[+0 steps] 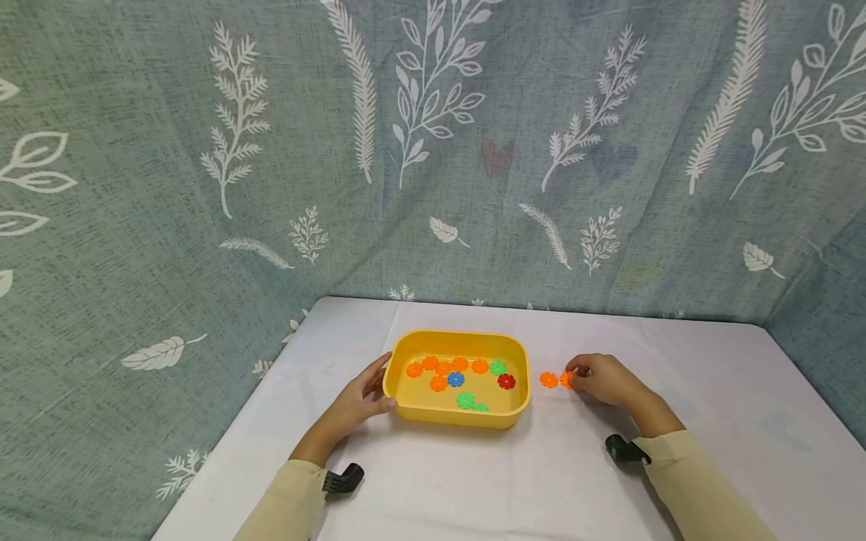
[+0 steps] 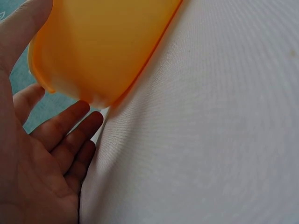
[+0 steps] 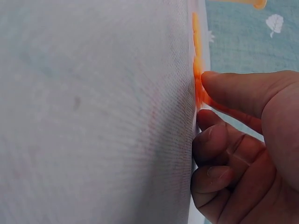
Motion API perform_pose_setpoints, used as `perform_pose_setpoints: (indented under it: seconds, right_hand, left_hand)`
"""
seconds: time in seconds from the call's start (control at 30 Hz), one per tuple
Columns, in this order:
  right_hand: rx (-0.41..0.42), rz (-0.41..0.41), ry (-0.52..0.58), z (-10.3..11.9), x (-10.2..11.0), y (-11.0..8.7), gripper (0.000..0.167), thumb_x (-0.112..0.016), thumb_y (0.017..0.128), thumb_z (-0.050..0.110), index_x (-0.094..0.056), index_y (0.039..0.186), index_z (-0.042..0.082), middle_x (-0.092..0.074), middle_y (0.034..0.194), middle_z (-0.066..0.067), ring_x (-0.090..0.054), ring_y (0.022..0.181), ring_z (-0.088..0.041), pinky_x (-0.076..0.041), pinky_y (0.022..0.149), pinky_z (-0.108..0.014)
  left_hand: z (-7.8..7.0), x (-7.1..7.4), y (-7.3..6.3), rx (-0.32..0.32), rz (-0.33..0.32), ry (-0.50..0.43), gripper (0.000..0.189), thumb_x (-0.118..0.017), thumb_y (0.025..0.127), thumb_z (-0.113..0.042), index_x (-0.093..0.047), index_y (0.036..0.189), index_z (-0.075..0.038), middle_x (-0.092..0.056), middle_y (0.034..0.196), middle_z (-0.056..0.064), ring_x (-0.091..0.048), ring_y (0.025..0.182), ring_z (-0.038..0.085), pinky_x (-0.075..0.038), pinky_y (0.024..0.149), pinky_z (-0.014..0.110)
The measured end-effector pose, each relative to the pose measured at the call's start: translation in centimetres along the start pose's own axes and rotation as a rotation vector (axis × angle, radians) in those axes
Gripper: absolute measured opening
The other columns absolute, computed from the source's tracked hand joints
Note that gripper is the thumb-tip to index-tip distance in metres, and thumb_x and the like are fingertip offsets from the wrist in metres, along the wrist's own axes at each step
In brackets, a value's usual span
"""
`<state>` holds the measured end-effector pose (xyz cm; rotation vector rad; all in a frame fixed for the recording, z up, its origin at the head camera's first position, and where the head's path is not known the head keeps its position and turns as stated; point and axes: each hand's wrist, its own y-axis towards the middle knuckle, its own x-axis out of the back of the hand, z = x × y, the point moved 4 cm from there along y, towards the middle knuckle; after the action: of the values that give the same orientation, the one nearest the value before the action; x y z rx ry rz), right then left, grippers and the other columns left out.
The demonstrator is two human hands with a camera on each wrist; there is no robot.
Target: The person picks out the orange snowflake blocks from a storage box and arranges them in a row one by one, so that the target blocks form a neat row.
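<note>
Right hand (image 1: pixel 605 378) of mine has the thumb and forefinger brought together, pinching an orange disc (image 1: pixel 566 380) low at the desk (image 1: pixel 473 481), to the right of the yellow tray (image 1: pixel 440 415). The other fingers of this hand are curled in. Whether the disc is lifted, I cannot tell, because the right wrist view shows it almost edge-on and my fingers hide part of it from above.

What could go wrong, in my judgement, begins with this small grip. The disc is thin and almost flat, so if I press downward more than I squeeze, it could slide away or slip out. A second disc (image 1: pixel 549 379), also orange, lies just beside it, on the side of the tray; if their notched edges catch each other, both could come up together, or the neighbour could be pushed along. A low carry would be risky too, since the disc could knock the tray's right rim and fall outside.

Left hand (image 1: pixel 361 394) has its fingers apart and only softly bent; it touches the left end of the tray, the thumb near the front corner, without clamping the wall. With such a light touch, I think the tray could turn if something bumps it, and the loose discs (image 1: pixel 456 379) inside could shift.
</note>
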<state>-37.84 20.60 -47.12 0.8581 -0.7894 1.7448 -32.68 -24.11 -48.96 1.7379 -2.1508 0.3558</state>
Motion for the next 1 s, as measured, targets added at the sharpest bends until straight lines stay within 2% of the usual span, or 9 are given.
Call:
perform_pose_setpoints:
  seconds: [0.27,0.4,0.57,1.0]
  right_hand:
    - [-0.044,0.009,0.018,0.1,0.5,-0.2,0.022,-0.065,0.092,0.017,-0.067,0.111,0.007,-0.060,0.091,-0.004,-0.053,0.074,-0.019,-0.049,0.063,-0.031]
    - [-0.042,0.002,0.018,0.5,1.1,0.1,0.025,-0.064,0.093,0.016,-0.066,0.115,0.006,-0.060,0.093,-0.005,-0.053,0.074,-0.020,-0.049,0.063,-0.031]
    - [-0.028,0.000,0.025,1.2,1.3,0.7,0.026,-0.065,0.093,0.019,-0.066,0.117,0.007,-0.061,0.098,-0.004,-0.054,0.079,-0.020,-0.050,0.067,-0.033]
    - [0.049,-0.036,0.087,6.0,1.5,1.5,0.027,-0.067,0.093,0.023,-0.067,0.118,0.011,-0.062,0.097,-0.003,-0.054,0.081,-0.022,-0.051,0.066,-0.031]
  left_hand:
    - [-1.2,0.0,-0.5,-0.009,0.043,-0.002,0.087,-0.076,0.085,-0.023,-0.025,0.156,-0.025,-0.043,0.148,0.014,-0.042,0.133,0.030,-0.027,0.111,0.052]
    - [-0.4,0.1,0.0,-0.017,0.033,-0.006,0.088,-0.076,0.085,-0.023,-0.023,0.156,-0.028,-0.042,0.149,0.013,-0.041,0.134,0.030,-0.026,0.112,0.052]
    - [0.4,0.3,0.3,-0.025,0.003,-0.006,0.086,-0.078,0.083,-0.028,-0.028,0.153,-0.037,-0.045,0.147,0.009,-0.043,0.132,0.027,-0.026,0.111,0.052]
    - [0.4,0.2,0.0,-0.024,-0.003,-0.010,0.086,-0.079,0.081,-0.033,-0.030,0.151,-0.039,-0.047,0.146,0.007,-0.043,0.132,0.027,-0.027,0.111,0.053]
